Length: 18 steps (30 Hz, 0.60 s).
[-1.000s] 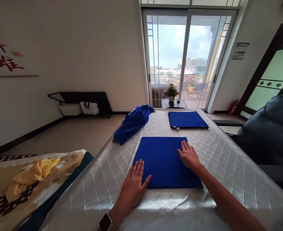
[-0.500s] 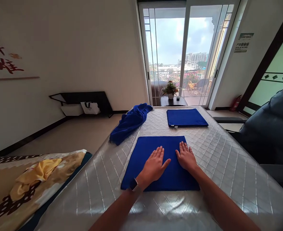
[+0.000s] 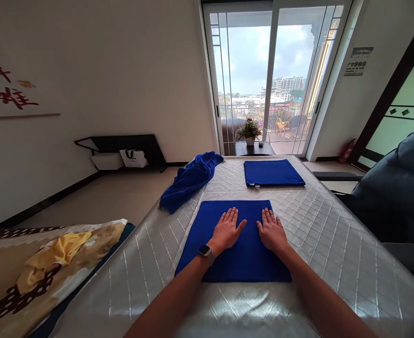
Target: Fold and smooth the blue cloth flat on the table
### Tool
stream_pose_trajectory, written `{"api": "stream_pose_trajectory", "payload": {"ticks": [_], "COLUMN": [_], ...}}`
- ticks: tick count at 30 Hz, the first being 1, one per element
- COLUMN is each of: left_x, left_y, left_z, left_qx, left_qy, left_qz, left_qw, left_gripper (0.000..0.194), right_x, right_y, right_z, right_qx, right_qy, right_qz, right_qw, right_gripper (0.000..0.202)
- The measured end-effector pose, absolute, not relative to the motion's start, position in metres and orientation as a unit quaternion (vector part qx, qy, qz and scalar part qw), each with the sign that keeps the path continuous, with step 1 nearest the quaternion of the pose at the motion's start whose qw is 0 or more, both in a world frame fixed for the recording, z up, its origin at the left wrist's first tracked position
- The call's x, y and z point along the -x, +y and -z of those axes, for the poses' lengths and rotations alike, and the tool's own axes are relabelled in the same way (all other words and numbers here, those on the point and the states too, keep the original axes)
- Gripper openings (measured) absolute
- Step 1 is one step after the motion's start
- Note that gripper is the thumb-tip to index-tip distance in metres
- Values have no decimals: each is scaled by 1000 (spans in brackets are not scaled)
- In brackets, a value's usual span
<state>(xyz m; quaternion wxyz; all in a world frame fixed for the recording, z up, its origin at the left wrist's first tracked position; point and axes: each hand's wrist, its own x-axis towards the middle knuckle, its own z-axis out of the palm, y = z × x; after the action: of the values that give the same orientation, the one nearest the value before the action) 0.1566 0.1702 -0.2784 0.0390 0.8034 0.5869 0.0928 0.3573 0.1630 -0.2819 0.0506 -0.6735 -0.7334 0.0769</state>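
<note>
A blue folded cloth (image 3: 245,260) lies flat and smooth right in front of me. My left hand (image 3: 227,230) rests palm down on its middle, fingers stretched forward and thumb out; a watch (image 3: 204,250) is on that wrist. Near the cloth's right edge, my right hand (image 3: 271,229) also lies flat with fingers extended. Neither hand grips anything. Farther off is a second blue folded cloth (image 3: 273,172), a small tag showing at its front edge. To its left, a crumpled blue cloth (image 3: 192,180) lies at the table's left edge.
The cloths lie on a table with a silvery quilted cover (image 3: 333,244). A patterned blanket (image 3: 97,244) with a yellow cloth (image 3: 57,256) is at lower left. A dark chair (image 3: 397,188) stands at the right. Beyond the table, a potted plant (image 3: 249,131) stands before sliding glass doors.
My left hand has slid slightly forward on the near folded cloth, level with the right. The right hand has hardly moved. The other cloths lie as before.
</note>
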Motion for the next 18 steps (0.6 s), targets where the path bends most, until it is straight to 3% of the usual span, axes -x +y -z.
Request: {"api": "stream_pose_trajectory", "payload": {"ticks": [9, 18], "left_x": [-31, -22], "left_y": [190, 186], "left_z": [296, 284], "left_qx": [-706, -701], "left_qy": [696, 694], "left_qz": [-125, -161], "left_qw": [34, 32], "left_gripper": [81, 85], "right_x": [-366, -380], "right_y": [166, 173], "right_z": [284, 291], "right_qx": [672, 675], "right_qy": [-733, -732], "right_qz": [-83, -65], "right_qw": [58, 56], "right_gripper": [68, 67]}}
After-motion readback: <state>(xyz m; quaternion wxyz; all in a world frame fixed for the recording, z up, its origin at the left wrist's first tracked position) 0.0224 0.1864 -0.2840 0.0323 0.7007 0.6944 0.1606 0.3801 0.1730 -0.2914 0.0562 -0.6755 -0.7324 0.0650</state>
